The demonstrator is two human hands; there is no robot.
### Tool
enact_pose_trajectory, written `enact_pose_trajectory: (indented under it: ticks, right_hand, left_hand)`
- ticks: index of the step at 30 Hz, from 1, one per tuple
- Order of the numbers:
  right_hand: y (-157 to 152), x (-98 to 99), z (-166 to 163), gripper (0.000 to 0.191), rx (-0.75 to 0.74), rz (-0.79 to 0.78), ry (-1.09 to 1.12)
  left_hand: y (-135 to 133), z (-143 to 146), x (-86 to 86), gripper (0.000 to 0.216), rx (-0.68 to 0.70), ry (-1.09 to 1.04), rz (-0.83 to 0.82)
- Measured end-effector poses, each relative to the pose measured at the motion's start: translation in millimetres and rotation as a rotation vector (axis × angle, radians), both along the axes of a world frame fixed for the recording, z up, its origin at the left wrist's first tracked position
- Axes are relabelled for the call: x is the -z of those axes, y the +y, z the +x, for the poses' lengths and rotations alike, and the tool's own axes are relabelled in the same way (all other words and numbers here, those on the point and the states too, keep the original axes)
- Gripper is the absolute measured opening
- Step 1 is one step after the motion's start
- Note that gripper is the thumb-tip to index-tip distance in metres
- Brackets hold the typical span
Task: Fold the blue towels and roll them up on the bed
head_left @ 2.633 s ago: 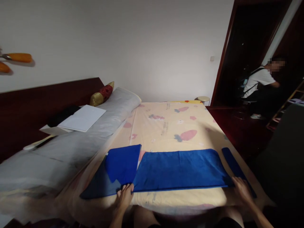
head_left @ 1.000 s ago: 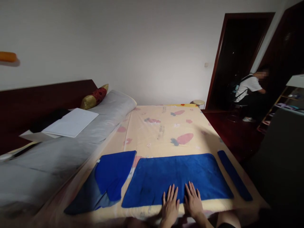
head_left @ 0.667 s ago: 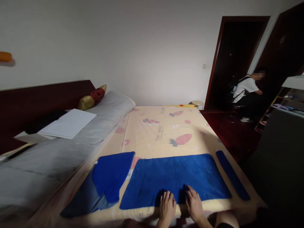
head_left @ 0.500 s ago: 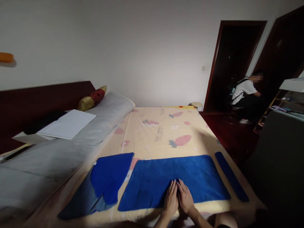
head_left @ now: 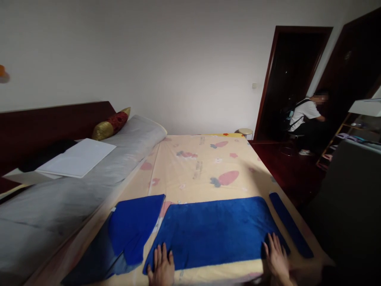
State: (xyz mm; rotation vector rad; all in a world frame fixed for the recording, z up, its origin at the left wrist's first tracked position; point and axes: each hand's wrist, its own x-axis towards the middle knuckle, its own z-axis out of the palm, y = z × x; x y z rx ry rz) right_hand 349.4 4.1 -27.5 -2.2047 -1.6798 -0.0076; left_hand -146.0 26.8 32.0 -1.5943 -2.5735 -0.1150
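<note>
Left hand (head_left: 162,269) flat on the near left corner of the blue towel (head_left: 214,230), fingers straight and a little apart, pressing down, nothing pinched. Right hand (head_left: 276,260) flat too, fingers fanned, on the near right corner of the same towel. Hands well apart, one at each end of the near edge.

Blue towel spread flat across the near end of the bed (head_left: 205,167), long side running left to right, near edge just short of the mattress edge. Surface smooth, corners rounded.

Just left of it, a second blue cloth (head_left: 131,230), folded over itself, one flap lying on a darker lower layer, trailing off toward the near left corner. Touching or only beside the big towel: cannot tell. On the right, a narrow blue strip (head_left: 290,224), lying apart from the towel along the bed's right edge.

Further up, pale yellow sheet with pink and grey prints, bare in the middle. Along the left side, a long grey bolster (head_left: 89,186), with a white flat sheet (head_left: 77,159) resting on it and something dark beside that. Beyond, a red and gold cushion (head_left: 111,123) against the dark wooden headboard (head_left: 53,123).

At the far end of the bed, a small round stool (head_left: 245,131) against the white wall. Far right, a dark doorway (head_left: 291,79), and another person (head_left: 306,113) in a white top with a backpack, crouched or seated there, turned away.
</note>
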Motion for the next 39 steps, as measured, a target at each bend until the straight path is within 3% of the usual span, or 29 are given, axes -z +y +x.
enact_pose_trajectory:
  ticks: [3,7,10,13,16,18,21,23,25,29,32,35,39]
  right_hand:
    - [20.4,-21.2,-66.5,0.062,-0.197,-0.018,0.053]
    - [49.9,-38.7,-164.1,0.051,-0.51,-0.068,0.156]
    - [72.7,-39.2,-194.6,0.05,-0.645,-0.096,0.167]
    - [90.6,-36.3,-163.7,0.051,-0.572,-0.113,0.125]
    - [92.9,-29.6,-86.6,0.056,-0.282,-0.109,0.05]
    - [86.3,-21.9,-34.4,0.06,-0.149,-0.108,0.008]
    - [77.1,-9.5,3.4,0.065,-0.068,-0.099,-0.032]
    - [78.2,-4.9,-10.6,0.066,-0.072,-0.08,-0.043]
    - [86.2,-5.2,-51.5,0.064,-0.168,-0.059,-0.017]
    - [113.7,-18.9,-154.1,0.054,-0.487,-0.034,0.082]
    - [138.0,-33.6,-187.9,0.049,-0.612,-0.064,0.129]
    - [161.5,-43.4,-159.8,0.051,-0.6,-0.109,0.119]
    - [181.5,-39.9,-64.3,0.059,-0.317,-0.16,0.037]
  left_hand:
    - [17.4,59.6,-9.9,0.053,0.248,-0.079,0.085]
    - [43.1,142.7,-12.9,0.053,0.62,-0.234,-0.013]
    - [60.9,166.8,-6.6,0.054,0.754,-0.261,-0.115]
    - [77.4,138.7,-1.1,0.052,0.587,-0.193,-0.094]
    - [88.1,69.1,1.1,0.055,0.248,-0.073,-0.074]
    - [90.2,20.8,2.2,0.057,0.107,-0.049,-0.08]
    - [89.3,-13.8,3.9,0.057,0.023,-0.029,-0.088]
    - [90.2,0.7,4.9,0.058,0.047,0.001,-0.067]
    - [94.6,40.9,6.0,0.056,0.156,0.01,-0.026]
    - [112.6,141.8,7.2,0.052,0.566,-0.138,-0.028]
    - [131.3,177.5,5.5,0.052,0.766,-0.23,-0.094]
    - [151.6,155.3,0.6,0.051,0.75,-0.25,-0.111]
    - [173.2,66.0,-7.0,0.055,0.507,-0.177,-0.103]
